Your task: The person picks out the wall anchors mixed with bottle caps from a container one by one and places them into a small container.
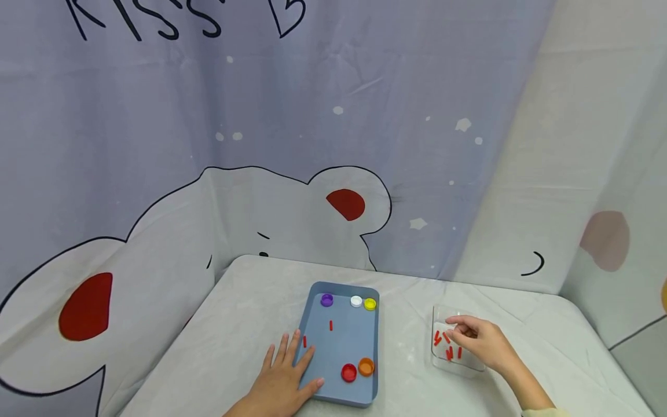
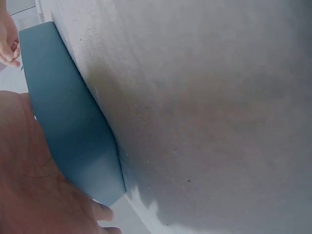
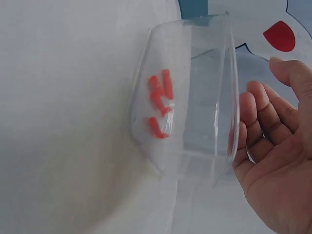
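Observation:
My left hand [image 1: 280, 379] lies with spread fingers over the near left edge of a blue-grey tray [image 1: 346, 341]. Two short red sticks, one near the middle [image 1: 330, 325] and one by the left wall [image 1: 304, 341], lie in this tray. Over a clear plastic box [image 3: 204, 63] is my right hand [image 1: 484, 343], its thumb apart from loosely bent fingers and nothing seen between them. Several red sticks [image 3: 167, 84] are scattered on the box floor. In the right wrist view the fingers [image 3: 256, 109] are right at the rim of the box.
Small round caps sit in the tray: purple [image 1: 326, 300], white [image 1: 356, 301] and yellow [image 1: 370, 304] at the far end, red [image 1: 349, 373] and orange [image 1: 366, 366] at the near right. A white cloth [image 1: 411, 359] covers the table, with a printed curtain [image 1: 292, 116] behind.

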A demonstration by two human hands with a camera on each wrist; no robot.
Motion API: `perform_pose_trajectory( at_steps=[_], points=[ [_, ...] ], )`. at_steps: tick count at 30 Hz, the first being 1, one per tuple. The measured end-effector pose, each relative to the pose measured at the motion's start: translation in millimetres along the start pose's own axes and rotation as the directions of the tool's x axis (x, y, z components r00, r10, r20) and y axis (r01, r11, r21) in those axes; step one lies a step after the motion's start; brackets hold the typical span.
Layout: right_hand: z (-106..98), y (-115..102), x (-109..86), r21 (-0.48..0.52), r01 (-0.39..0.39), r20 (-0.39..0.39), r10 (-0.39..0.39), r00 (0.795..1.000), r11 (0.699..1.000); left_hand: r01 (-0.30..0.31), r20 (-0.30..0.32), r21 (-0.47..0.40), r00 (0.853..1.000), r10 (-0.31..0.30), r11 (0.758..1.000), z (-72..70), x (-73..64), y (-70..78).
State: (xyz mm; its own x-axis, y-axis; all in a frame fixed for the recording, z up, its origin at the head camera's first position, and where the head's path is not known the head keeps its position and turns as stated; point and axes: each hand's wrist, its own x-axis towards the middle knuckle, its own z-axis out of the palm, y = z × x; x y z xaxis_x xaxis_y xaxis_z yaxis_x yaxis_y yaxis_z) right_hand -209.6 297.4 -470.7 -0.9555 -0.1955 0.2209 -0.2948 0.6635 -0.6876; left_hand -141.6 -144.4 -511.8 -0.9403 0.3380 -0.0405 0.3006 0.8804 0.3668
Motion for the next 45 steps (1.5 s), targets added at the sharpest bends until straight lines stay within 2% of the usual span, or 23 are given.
perform_pose_trajectory(
  at_steps=[6,18,32,45],
  points=[
    [8.0,-13.7,11.3,0.062,0.007,0.052,-0.01,0.999,0.998,-0.001,-0.002,0.003,1.0,0.001,1.0,0.4,-0.7,-0.3],
    [34.9,-43.7,36.2,0.098,0.069,0.123,-0.081,0.989,0.993,-0.002,-0.01,0.019,1.0,0.002,1.0,2.7,-0.2,-1.8],
    [66.6,-62.0,57.9,0.139,0.144,0.157,-0.166,0.974,0.98,-0.009,-0.002,0.018,1.0,0.009,1.0,3.2,0.8,-1.9],
    [100.0,-78.5,73.9,0.178,0.195,0.215,-0.232,0.949,0.964,-0.012,0.0,0.025,1.0,0.012,1.0,2.2,0.7,-1.5]
  ],
)
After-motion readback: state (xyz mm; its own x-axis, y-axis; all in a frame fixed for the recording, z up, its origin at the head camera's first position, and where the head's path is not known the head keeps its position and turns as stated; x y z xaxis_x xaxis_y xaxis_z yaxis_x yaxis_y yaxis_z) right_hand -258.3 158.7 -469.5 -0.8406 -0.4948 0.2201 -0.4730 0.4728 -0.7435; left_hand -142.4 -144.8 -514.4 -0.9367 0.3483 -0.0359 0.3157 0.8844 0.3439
